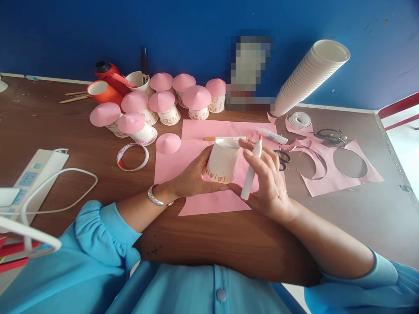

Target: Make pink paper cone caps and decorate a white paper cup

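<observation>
My left hand [196,174] is wrapped round a white paper cup [223,161], with red and yellow drawings along its lower edge. In my right hand [270,183] is a white marker [251,172] with an orange tip pointing up and away from me; its fingers sit close to the cup's right side. Beneath both hands lie pink paper sheets [196,203]. Just behind the cup, an orange-ended marker [225,138] rests on the paper. A loose pink paper cone [168,144] lies to the left.
Several decorated cups with pink cone tops [197,98] stand at the back. A tall stack of paper cups [310,76] leans against the blue wall. Pink paper scraps [347,174], black-handled scissors [284,159] and a tape roll [299,120] lie right. A power strip [36,174] is left.
</observation>
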`<state>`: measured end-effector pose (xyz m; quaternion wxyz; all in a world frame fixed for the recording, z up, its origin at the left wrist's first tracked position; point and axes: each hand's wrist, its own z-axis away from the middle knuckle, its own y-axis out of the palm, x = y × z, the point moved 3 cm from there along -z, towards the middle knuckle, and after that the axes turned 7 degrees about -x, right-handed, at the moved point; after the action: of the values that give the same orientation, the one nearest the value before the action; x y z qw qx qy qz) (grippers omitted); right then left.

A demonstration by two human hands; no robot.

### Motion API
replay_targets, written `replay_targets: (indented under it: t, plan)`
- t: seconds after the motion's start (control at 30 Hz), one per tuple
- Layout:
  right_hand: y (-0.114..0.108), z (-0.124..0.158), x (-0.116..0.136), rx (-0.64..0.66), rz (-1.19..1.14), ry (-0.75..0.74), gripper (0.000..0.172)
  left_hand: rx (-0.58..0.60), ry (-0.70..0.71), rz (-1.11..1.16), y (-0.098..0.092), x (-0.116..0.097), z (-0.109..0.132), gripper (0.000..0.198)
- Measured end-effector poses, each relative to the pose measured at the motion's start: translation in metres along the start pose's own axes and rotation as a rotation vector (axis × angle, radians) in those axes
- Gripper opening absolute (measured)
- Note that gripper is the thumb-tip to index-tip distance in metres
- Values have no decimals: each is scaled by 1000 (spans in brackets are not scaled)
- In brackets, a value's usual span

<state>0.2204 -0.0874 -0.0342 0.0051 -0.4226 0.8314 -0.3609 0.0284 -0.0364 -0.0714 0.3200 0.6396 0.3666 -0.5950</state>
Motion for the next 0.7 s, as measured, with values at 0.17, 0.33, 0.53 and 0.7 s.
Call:
replay_targets:
  t: [0.17, 0.33, 0.53, 0.7]
  plan:
    - [-20, -3, 8, -181, -52, -65, 55, -45, -40, 9, -8, -3, -3, 83]
    - [-25, -6, 20, -68, -158, -86, 38, -21, -96, 108, -7, -8, -4, 78]
    - [-19, -9, 24, -94, -327, 56, 26, 32, -107, 216, -4, -8, -3, 77]
    - [-16, -7, 23, -94, -304, -4, 18, 21, -96, 181, -5, -7, -4, 75]
